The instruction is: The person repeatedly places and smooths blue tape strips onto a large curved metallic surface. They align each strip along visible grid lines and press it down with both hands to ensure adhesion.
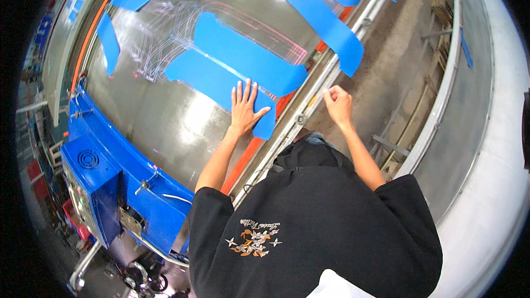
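My left hand (246, 108) rests palm down with fingers spread on a flat, shaped blue sheet piece (207, 76), near the edge of a shiny grey metal worktable (153, 103). Just above that piece lies a second blue piece (244, 56), with a narrow gap between the two. One end of the piece under my hand reaches over the orange strip along the table edge. My right hand (339, 104) is raised beside the table's side rail (308, 109), fingers curled in and thumb against them. Nothing shows in it.
Another blue piece (323, 25) hangs partly over the rail. Pale and pink lines (165, 41) mark the tabletop. At lower left stands a blue machine housing (93, 190) with a round vent. A second metal table (459, 132) runs along the right, across a floor gap.
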`<move>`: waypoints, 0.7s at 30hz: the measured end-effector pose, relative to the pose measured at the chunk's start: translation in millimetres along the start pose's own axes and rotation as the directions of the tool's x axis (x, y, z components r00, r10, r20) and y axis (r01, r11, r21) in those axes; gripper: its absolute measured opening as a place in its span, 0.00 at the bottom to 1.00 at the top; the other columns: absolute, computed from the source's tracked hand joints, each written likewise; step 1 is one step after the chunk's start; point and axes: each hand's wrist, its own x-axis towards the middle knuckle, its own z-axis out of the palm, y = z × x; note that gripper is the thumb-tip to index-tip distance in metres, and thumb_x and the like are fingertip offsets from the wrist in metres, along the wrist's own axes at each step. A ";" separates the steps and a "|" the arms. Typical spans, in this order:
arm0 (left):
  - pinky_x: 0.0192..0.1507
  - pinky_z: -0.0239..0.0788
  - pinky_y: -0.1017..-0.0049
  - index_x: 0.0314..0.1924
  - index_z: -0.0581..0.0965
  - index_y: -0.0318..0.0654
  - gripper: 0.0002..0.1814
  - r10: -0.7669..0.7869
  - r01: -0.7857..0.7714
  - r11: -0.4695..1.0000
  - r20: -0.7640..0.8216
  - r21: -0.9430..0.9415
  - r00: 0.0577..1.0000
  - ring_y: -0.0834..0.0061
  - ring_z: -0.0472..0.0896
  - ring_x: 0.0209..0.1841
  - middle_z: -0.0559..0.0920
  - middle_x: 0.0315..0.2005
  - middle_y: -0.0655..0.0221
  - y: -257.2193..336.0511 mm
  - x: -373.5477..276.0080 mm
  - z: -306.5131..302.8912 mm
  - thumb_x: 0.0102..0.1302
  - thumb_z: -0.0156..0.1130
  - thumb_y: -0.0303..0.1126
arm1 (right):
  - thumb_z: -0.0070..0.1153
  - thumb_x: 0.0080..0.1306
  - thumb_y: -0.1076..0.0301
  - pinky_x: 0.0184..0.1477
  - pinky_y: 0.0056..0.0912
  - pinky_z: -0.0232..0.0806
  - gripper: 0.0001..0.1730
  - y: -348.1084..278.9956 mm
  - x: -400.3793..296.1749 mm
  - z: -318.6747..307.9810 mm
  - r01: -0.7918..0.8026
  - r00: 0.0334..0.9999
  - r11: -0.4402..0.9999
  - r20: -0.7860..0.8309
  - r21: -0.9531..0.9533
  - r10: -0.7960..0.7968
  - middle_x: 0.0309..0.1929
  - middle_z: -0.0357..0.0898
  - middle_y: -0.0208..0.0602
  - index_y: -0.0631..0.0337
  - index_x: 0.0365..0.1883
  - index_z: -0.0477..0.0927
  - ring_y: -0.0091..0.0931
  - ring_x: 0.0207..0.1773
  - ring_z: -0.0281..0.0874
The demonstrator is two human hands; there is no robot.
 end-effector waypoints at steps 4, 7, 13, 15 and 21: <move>0.82 0.25 0.39 0.84 0.58 0.44 0.61 0.037 -0.039 0.998 0.033 0.048 0.999 0.42 0.39 0.86 0.49 0.84 0.51 12.2 -1.9 0.1 0.62 0.63 0.74 | 0.67 0.70 0.57 0.32 0.40 0.72 0.16 47.9 24.0 -40.2 -0.020 0.985 0.999 -0.170 0.033 0.025 0.22 0.85 0.39 0.61 0.31 0.85 0.31 0.24 0.83; 0.82 0.25 0.37 0.84 0.57 0.44 0.64 0.061 -0.075 0.986 0.098 0.147 0.993 0.38 0.40 0.85 0.48 0.84 0.45 26.6 -10.0 1.8 0.57 0.70 0.72 | 0.67 0.70 0.58 0.32 0.39 0.72 0.16 73.0 47.5 -55.7 -0.035 0.967 0.995 -0.250 0.092 0.057 0.20 0.84 0.39 0.62 0.30 0.85 0.30 0.23 0.82; 0.82 0.27 0.38 0.84 0.55 0.39 0.56 -0.087 0.087 0.996 0.008 -0.010 0.996 0.41 0.41 0.85 0.49 0.84 0.48 51.9 -9.3 13.3 0.66 0.67 0.62 | 0.70 0.67 0.54 0.61 0.44 0.74 0.31 98.5 118.2 -59.0 -0.147 0.951 0.973 -0.245 0.177 0.188 0.59 0.84 0.52 0.63 0.62 0.79 0.40 0.58 0.84; 0.83 0.27 0.42 0.84 0.53 0.35 0.51 -0.130 0.127 0.988 -0.027 -0.086 0.991 0.44 0.42 0.86 0.50 0.84 0.49 67.0 0.7 10.5 0.73 0.61 0.56 | 0.72 0.65 0.50 0.70 0.46 0.69 0.42 126.2 155.3 -48.5 -0.198 0.913 0.947 -0.303 0.254 0.273 0.69 0.77 0.59 0.66 0.70 0.72 0.45 0.69 0.78; 0.71 0.68 0.54 0.69 0.76 0.29 0.30 -0.167 0.138 0.885 -0.028 -0.444 0.985 0.52 0.76 0.71 0.77 0.69 0.47 158.8 108.2 15.6 0.82 0.53 0.49 | 0.73 0.68 0.54 0.57 0.38 0.76 0.33 166.8 218.9 -53.4 -0.396 0.885 0.794 0.421 0.461 0.197 0.44 0.89 0.40 0.69 0.62 0.80 0.29 0.47 0.87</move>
